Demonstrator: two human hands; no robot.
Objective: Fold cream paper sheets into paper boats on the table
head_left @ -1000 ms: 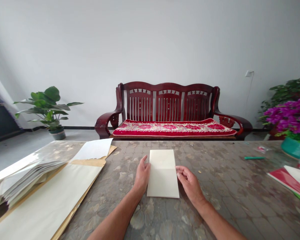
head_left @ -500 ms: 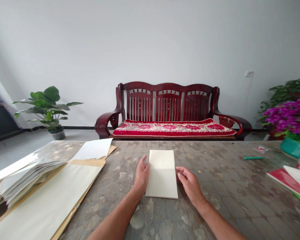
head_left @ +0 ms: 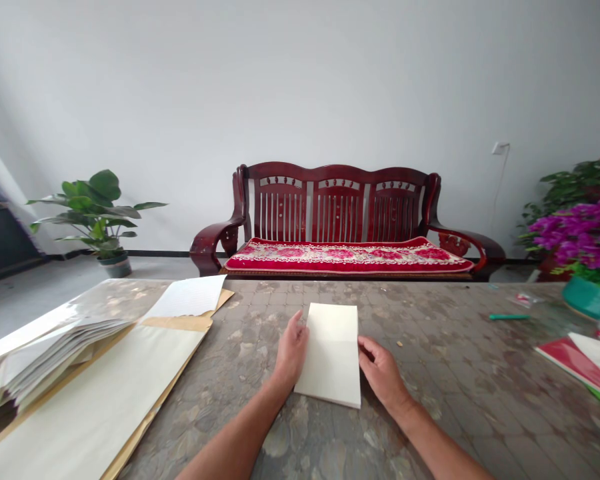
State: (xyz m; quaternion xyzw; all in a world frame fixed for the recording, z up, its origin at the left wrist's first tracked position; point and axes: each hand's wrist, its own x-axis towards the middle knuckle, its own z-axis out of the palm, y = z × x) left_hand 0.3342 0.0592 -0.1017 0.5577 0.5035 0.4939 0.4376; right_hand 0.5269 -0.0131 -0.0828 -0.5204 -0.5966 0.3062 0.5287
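A cream-coloured stack of folded paper [head_left: 331, 360] is between my hands above the patterned tabletop, slightly turned. A faint crease crosses it, and its near edge shows several layers. My left hand [head_left: 293, 348] grips the left edge, thumb pointing up and away; its other fingers are partly hidden by the paper. Along the right edge, the curled fingers of my right hand [head_left: 380, 370] press against the paper, with the fingertips partly out of sight.
At the left lie large cream sheets [head_left: 105, 393] on brown paper, a pile of folded sheets [head_left: 65, 357] and a white lined sheet [head_left: 187, 297]. Rightward are a green pen [head_left: 509, 317], a red booklet [head_left: 577, 363] and purple flowers [head_left: 580, 230] in a teal pot. Behind stands a wooden bench [head_left: 337, 207].
The paper stack has shifted a little to the right and turned slightly, its near right corner coming closer to me. Both hands have moved slightly right with it.
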